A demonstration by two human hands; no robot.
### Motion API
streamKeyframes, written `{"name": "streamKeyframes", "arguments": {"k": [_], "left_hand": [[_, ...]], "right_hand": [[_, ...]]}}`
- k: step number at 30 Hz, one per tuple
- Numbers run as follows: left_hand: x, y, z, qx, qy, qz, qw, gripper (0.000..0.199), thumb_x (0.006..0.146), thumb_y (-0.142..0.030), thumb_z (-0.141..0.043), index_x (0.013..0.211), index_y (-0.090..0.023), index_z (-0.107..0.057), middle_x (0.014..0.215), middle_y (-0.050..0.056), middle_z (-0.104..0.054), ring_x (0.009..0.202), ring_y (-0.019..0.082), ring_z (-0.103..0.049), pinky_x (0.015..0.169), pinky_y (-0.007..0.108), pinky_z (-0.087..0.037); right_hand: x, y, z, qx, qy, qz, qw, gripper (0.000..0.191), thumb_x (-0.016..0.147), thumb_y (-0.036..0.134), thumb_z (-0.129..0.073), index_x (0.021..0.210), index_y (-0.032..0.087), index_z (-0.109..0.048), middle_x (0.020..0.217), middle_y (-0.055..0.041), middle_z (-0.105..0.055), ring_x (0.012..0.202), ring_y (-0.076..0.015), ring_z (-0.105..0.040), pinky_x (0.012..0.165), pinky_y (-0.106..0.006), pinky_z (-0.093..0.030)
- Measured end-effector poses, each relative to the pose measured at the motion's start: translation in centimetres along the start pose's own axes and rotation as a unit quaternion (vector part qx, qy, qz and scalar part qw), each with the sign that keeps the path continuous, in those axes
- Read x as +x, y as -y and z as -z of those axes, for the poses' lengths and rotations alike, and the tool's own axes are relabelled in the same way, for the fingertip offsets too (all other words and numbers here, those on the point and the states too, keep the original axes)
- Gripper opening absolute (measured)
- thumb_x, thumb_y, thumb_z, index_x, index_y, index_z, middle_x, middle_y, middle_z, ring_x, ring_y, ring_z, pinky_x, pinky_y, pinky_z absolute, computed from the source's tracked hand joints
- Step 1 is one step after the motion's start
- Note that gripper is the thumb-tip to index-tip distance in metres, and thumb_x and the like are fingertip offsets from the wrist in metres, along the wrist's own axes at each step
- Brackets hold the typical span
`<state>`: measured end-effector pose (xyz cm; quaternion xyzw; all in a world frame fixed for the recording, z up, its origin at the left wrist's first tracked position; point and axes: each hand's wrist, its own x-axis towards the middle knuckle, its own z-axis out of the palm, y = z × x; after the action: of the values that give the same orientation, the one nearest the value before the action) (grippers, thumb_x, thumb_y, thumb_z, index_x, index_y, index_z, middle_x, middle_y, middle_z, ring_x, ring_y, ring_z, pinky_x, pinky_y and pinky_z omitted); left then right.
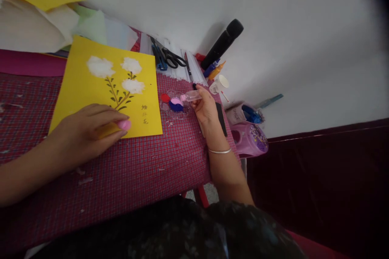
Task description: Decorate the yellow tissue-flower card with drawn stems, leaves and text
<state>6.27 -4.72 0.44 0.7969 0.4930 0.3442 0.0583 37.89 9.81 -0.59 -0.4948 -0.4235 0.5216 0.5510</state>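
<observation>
My left hand point(91, 127) pinches a small pink cap point(124, 124) between thumb and fingers, low over the yellow card point(82, 85). White fluffy blossoms point(100, 66) on brown stems with dark leaves decorate the card, and handwritten characters run down its right side. In my right hand point(206, 107) is a small clear squeeze bottle point(191, 96), tilted with its pink tip at the clear plastic palette point(184, 114). Pink paint point(176, 100), dark blue paint point(176, 107) and red paint point(165, 97) sit in the palette.
Black scissors point(173, 58) and a blue stapler-like tool point(160, 58) lie behind the card. A black microphone point(223, 43), paint tubes point(216, 70) and a white paper cup point(219, 84) stand by the wall. A pink container point(247, 139) is beyond the table's right edge.
</observation>
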Motion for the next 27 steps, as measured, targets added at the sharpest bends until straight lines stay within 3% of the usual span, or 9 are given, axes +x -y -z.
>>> {"name": "streamKeyframes", "arguments": {"k": [4, 12, 15, 19, 22, 27], "left_hand": [[0.1, 0.5, 0.3, -0.008, 0.014, 0.023, 1.000, 0.032, 0.099, -0.044, -0.050, 0.099, -0.020, -0.071, 0.096, 0.008, -0.073, 0.088, 0.024, -0.068, 0.073, 0.036, -0.052], [-0.2, -0.1, 1.3, -0.031, -0.015, 0.034, 0.999, 0.021, 0.099, -0.038, -0.054, 0.106, -0.022, -0.066, 0.101, 0.007, -0.070, 0.093, 0.023, -0.067, 0.083, 0.037, -0.055], [-0.6, -0.5, 1.3, -0.041, -0.028, 0.046, 0.998, 0.016, 0.097, -0.034, -0.059, 0.108, -0.024, -0.066, 0.106, 0.006, -0.068, 0.096, 0.022, -0.067, 0.089, 0.039, -0.055], [-1.1, -0.4, 1.0, -0.067, -0.026, 0.075, 0.995, 0.017, 0.095, -0.029, -0.063, 0.111, -0.028, -0.066, 0.112, 0.004, -0.068, 0.099, 0.021, -0.066, 0.093, 0.040, -0.055], [-1.4, -0.1, 0.9, -0.077, -0.017, 0.093, 0.993, 0.019, 0.094, -0.029, -0.064, 0.113, -0.030, -0.066, 0.113, 0.003, -0.068, 0.099, 0.022, -0.067, 0.094, 0.043, -0.055], [-1.3, -0.1, 0.8, -0.092, -0.004, 0.113, 0.989, 0.021, 0.092, -0.030, -0.064, 0.113, -0.034, -0.067, 0.114, 0.003, -0.067, 0.101, 0.025, -0.067, 0.094, 0.046, -0.055]], "right_hand": [[0.0, 0.8, 0.0, -0.040, 0.011, 0.016, 0.999, 0.026, 0.084, 0.042, -0.063, 0.105, 0.027, -0.061, 0.074, 0.0024, -0.066, 0.052, -0.0088, -0.050, 0.049, -0.025, -0.041], [0.0, 6.4, 0.3, 0.020, 0.076, 0.017, 0.997, 0.023, 0.083, 0.040, -0.065, 0.103, 0.027, -0.062, 0.082, 0.0028, -0.068, 0.058, -0.0076, -0.054, 0.055, -0.023, -0.049], [0.1, 5.5, 0.4, -0.036, 0.102, 0.004, 0.994, 0.025, 0.083, 0.044, -0.066, 0.101, 0.027, -0.062, 0.083, 0.0013, -0.067, 0.059, -0.0085, -0.056, 0.056, -0.025, -0.049], [0.5, 3.2, 0.6, -0.135, 0.062, 0.045, 0.988, 0.022, 0.078, 0.036, -0.073, 0.095, 0.028, -0.061, 0.076, 0.0038, -0.063, 0.056, -0.0084, -0.054, 0.052, -0.024, -0.045], [0.5, 3.0, 0.6, -0.141, 0.061, 0.052, 0.987, 0.022, 0.078, 0.034, -0.073, 0.096, 0.027, -0.062, 0.076, 0.0042, -0.064, 0.055, -0.0082, -0.053, 0.051, -0.024, -0.045], [-0.2, 4.5, 0.2, -0.081, 0.105, 0.010, 0.991, 0.021, 0.083, 0.038, -0.067, 0.100, 0.028, -0.060, 0.083, 0.0027, -0.067, 0.058, -0.0089, -0.055, 0.054, -0.025, -0.046]]}}
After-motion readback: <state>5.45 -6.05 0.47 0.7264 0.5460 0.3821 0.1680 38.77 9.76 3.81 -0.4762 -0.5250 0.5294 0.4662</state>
